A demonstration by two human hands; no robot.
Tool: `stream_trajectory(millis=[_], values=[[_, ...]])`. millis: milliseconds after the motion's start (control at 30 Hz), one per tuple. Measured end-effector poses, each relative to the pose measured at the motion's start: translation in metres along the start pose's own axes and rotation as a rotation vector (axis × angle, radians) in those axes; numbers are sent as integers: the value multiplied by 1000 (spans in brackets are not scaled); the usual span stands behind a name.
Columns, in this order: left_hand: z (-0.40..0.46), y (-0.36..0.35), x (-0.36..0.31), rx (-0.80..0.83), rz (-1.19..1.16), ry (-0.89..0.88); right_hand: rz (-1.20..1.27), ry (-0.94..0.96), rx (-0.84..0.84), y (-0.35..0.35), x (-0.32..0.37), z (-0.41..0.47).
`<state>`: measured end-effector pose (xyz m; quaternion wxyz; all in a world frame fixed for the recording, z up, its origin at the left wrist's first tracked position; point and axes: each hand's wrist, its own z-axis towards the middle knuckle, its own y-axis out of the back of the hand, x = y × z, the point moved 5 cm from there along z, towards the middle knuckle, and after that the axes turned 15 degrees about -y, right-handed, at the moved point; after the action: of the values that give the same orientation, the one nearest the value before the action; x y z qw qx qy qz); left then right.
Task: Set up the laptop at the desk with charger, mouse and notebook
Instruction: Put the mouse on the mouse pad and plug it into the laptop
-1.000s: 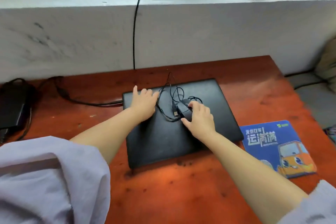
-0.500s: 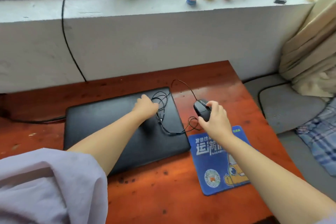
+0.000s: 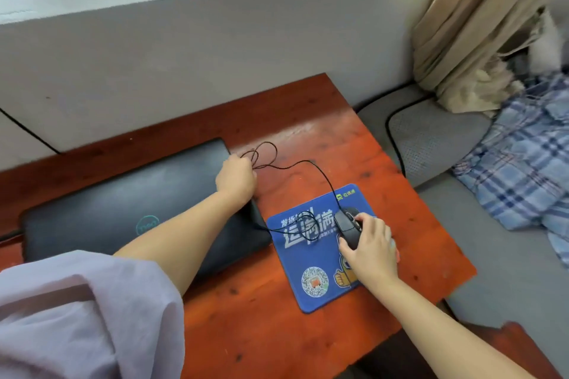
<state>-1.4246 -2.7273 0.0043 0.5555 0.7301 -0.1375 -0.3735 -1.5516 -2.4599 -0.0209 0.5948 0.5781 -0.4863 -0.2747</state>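
Right hand is cupped over the black mouse, which now rests on the blue mouse pad at the right side of the red-brown desk. Her left hand is closed round a bunch of the mouse cable at the far right corner of the laptop; loose loops spill beyond the fingers, and another tangle lies on the pad's left part. The laptop lies shut, left of the pad. No notebook shows, and I can't make out a charger.

She looks to be on the mouse step: the mouse is placed, the cord not yet sorted. Next, I'd guess, she must shake out the loops, find the plug and bring it to a port on the laptop's side, then lift the lid.

Half a second ago the mouse sat on bare desk just beyond the pad's far edge; it has since come onto the pad. The left hand, then over the lid, has shifted right to its corner with the cable.
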Motion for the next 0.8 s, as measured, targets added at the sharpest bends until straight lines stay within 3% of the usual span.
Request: stream_trajectory(millis=[100, 233, 300, 400, 500, 567, 667, 800], values=[[19, 32, -1, -235, -216, 6, -3, -34, 4, -2, 1, 1], [44, 63, -30, -331, -492, -77, 15, -46, 14, 6, 15, 6], [47, 66, -53, -321, -633, -130, 182, 32, 8, 21, 41, 17], [43, 65, -78, -323, -640, -249, 566, 156, 77, 54, 98, 41], [38, 70, -89, -402, -565, -391, 857, 72, 34, 87, 139, 75], [36, 74, -94, -461, -450, -503, 1015, -67, 213, 91, 156, 103], [36, 79, -97, -525, -274, -635, 1173, -126, 754, 79, 180, 127], [41, 78, -100, -613, -40, -910, 1195, -176, 972, 71, 194, 143]])
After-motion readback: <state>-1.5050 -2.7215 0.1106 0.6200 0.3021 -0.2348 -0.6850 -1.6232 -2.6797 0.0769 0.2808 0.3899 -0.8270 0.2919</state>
